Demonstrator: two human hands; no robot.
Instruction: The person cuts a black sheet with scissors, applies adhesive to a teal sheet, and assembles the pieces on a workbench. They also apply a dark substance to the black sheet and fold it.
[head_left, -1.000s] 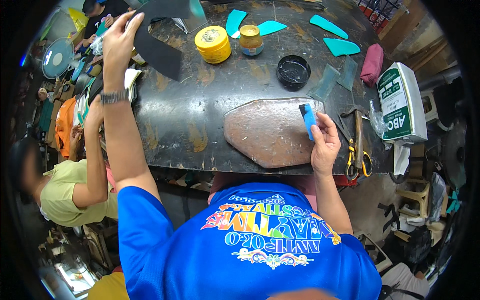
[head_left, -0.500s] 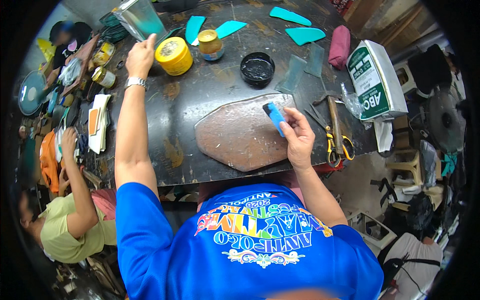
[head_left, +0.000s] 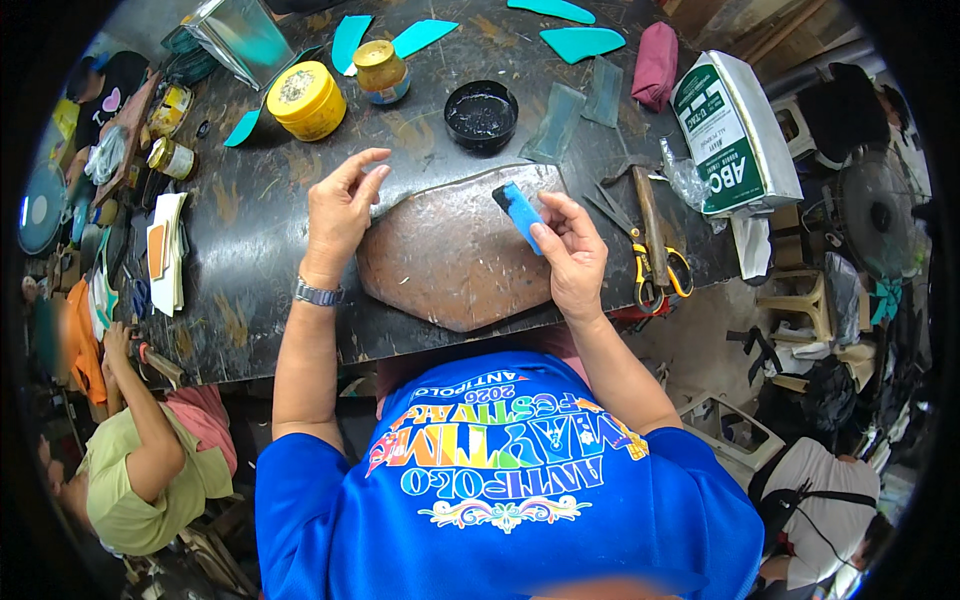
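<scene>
Head camera: looks like a get-ready step, judging by how the blue strip (head_left: pixel 521 222) is being held over the brown slab (head_left: pixel 450 255) with nothing else in hand. For the next move, a steady pinch would probably be called for, with the strip's dark end kept clear of the fingers and the left hand (head_left: pixel 340 215) free for steadying. As for the grip itself, the strip's lower end is pinched in the right hand (head_left: pixel 573 258), thumb pressed in with pretty much no gap, the other fingers loosely curled. The dark end is pointed away from that grip, up and to the left, with the black bowl (head_left: pixel 481 117) placed well beyond it. Across the slab, left of that grip, the left hand is held relaxed, thumb and fingers apart, nothing seen in it; whether the slab's edge is being brushed can't be told. Just right of the pinching grip, scissors (head_left: pixel 645 283) and a wooden-handled tool (head_left: pixel 650 225) are laid overlapping, untouched.
</scene>
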